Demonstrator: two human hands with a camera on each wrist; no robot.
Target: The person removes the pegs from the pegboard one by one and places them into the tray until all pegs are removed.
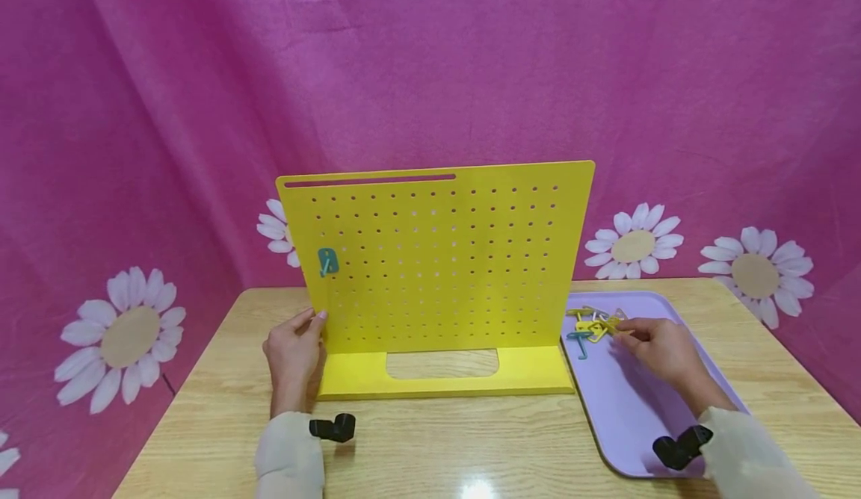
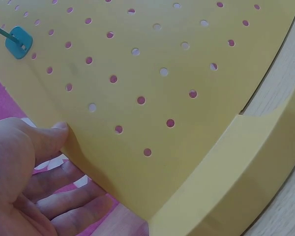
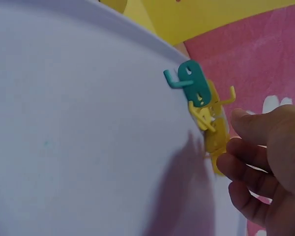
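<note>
Both hands work apart: my left hand (image 1: 294,349) pinches the yellow pegboard's (image 1: 437,260) lower-left edge at frame centre, while my right hand (image 1: 655,346), fingers loosely curled, touches the hooks (image 1: 592,325) piled on the purple tray (image 1: 625,409), lower right.

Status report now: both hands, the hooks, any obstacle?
Left hand grips yellow pegboard edge. Right hand at yellow hooks on lilac tray, open. No obstacle.
</note>
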